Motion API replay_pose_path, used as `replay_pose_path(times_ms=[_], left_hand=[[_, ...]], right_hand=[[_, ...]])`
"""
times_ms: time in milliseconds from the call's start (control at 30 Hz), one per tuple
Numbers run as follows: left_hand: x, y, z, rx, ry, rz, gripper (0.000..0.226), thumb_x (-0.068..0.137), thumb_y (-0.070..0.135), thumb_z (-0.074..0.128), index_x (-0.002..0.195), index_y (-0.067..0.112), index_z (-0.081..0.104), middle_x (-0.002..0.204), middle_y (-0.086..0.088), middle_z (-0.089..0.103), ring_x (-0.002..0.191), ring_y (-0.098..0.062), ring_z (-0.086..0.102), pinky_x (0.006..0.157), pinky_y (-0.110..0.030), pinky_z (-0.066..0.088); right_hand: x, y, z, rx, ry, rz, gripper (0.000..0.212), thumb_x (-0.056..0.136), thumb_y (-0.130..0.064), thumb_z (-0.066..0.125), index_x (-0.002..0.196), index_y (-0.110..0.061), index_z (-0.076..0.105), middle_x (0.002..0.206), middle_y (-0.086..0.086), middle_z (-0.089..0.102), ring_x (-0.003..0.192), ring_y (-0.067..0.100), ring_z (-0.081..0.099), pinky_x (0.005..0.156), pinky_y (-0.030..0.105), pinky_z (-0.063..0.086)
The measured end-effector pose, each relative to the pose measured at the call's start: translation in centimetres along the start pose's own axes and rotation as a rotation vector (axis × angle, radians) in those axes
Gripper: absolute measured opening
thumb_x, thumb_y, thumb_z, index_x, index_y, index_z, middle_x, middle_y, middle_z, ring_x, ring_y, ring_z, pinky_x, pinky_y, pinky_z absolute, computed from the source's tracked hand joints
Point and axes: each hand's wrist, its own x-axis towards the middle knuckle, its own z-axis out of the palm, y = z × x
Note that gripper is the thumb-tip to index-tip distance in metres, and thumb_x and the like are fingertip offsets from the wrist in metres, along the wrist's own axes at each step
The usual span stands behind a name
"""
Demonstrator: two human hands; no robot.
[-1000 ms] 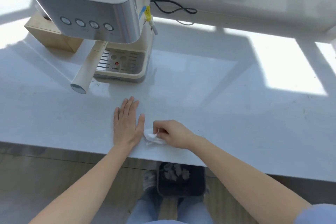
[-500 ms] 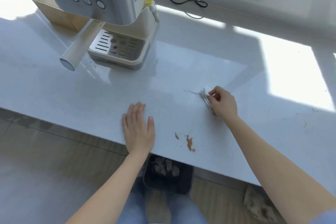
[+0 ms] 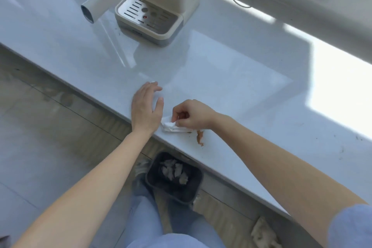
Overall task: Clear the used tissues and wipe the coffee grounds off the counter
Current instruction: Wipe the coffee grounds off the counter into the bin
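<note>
Though crumpled, white tissue [image 3: 170, 127] tight in right fingers [image 3: 177, 113] beside brown grounds [image 3: 199, 137]; left fingers [image 3: 150, 89] flat, released.

bright daylight — blown-out patches on counter [image 3: 251, 78] | soft shadows | slight blur — edges bowed
</note>
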Motion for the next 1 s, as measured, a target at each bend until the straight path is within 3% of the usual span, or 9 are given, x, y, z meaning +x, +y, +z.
replay_pose_path(times_ms=[133,267,433,500,600,767,833,900,1000], left_hand=[[-5.6,3.2,0.2,-0.115,-0.037,0.041,0.023,0.087,0.023,0.048,0.109,0.023,0.055,0.107,0.012,0.052,0.098,-0.003,0.047,0.087,-0.028,0.041],[-8.5,4.7,0.9,-0.11,-0.051,-0.036,0.036,0.085,0.019,0.06,0.116,0.028,0.045,0.107,0.018,0.038,0.091,0.004,0.047,0.067,-0.013,0.039],[-9.1,4.5,0.3,-0.095,-0.055,-0.071,0.031,0.087,0.024,0.062,0.114,0.031,0.049,0.103,0.013,0.049,0.09,-0.001,0.051,0.073,-0.015,0.044],[-9.4,4.1,0.0,-0.013,-0.104,-0.008,0.024,0.088,0.016,0.06,0.11,0.024,0.061,0.104,0.01,0.06,0.095,-0.007,0.056,0.084,-0.028,0.048],[-8.8,3.7,-0.2,0.145,-0.131,0.077,0.019,0.087,0.011,0.061,0.102,0.018,0.071,0.098,0.003,0.068,0.091,-0.017,0.06,0.086,-0.031,0.045],[-7.8,4.1,-0.7,0.22,-0.21,0.104,0.024,0.09,0.01,0.059,0.11,0.016,0.069,0.091,-0.002,0.063,0.086,-0.021,0.057,0.074,-0.03,0.046],[-7.5,4.5,-0.6,0.27,-0.235,0.123,0.032,0.091,0.009,0.056,0.12,0.017,0.064,0.091,-0.003,0.06,0.082,-0.022,0.056,0.07,-0.03,0.044],[-7.2,4.8,-0.6,0.311,-0.258,0.146,0.034,0.092,0.009,0.055,0.123,0.018,0.062,0.09,-0.005,0.058,0.08,-0.023,0.055,0.068,-0.03,0.043],[-6.8,4.8,-0.8,0.363,-0.314,0.181,0.031,0.093,0.011,0.053,0.122,0.019,0.063,0.093,-0.006,0.058,0.08,-0.024,0.055,0.066,-0.034,0.046]], right_hand=[[-1.6,-0.3,0.7,0.002,-0.003,0.016,0.03,0.075,-0.013,0.056,0.054,-0.033,0.052,0.049,-0.011,0.046,0.049,0.007,0.042,0.055,0.027,0.038],[-2.5,-0.7,1.0,-0.029,-0.014,0.03,0.023,0.074,-0.006,0.051,0.081,-0.021,0.067,0.061,-0.008,0.053,0.063,0.013,0.05,0.065,0.032,0.046],[-3.5,-0.6,0.9,0.093,0.033,0.033,0.025,0.081,-0.006,0.05,0.097,-0.019,0.064,0.067,-0.006,0.051,0.061,0.013,0.046,0.064,0.027,0.041],[-4.2,-0.1,0.8,0.237,0.185,0.041,0.024,0.085,-0.008,0.05,0.101,-0.02,0.062,0.078,-0.003,0.054,0.064,0.013,0.048,0.063,0.025,0.041],[-5.9,1.0,0.6,0.056,0.457,-0.026,0.022,0.09,-0.011,0.049,0.098,-0.023,0.066,0.092,-0.004,0.059,0.079,0.013,0.056,0.069,0.029,0.047],[-8.4,3.1,0.7,-0.346,0.276,-0.106,0.018,0.092,-0.022,0.055,0.104,-0.026,0.067,0.114,-0.005,0.06,0.105,0.017,0.052,0.072,0.031,0.046],[-8.9,3.7,1.1,-0.454,0.318,-0.126,0.016,0.092,-0.025,0.055,0.101,-0.025,0.069,0.121,-0.003,0.058,0.111,0.021,0.049,0.074,0.033,0.046],[-8.9,3.7,1.4,-0.514,0.381,-0.139,0.017,0.091,-0.028,0.056,0.096,-0.022,0.071,0.122,0.001,0.056,0.11,0.024,0.048,0.073,0.033,0.043],[-8.4,3.7,1.7,-0.501,0.324,-0.15,0.014,0.091,-0.022,0.055,0.09,-0.018,0.068,0.111,-0.001,0.06,0.1,0.021,0.051,0.063,0.03,0.042]])
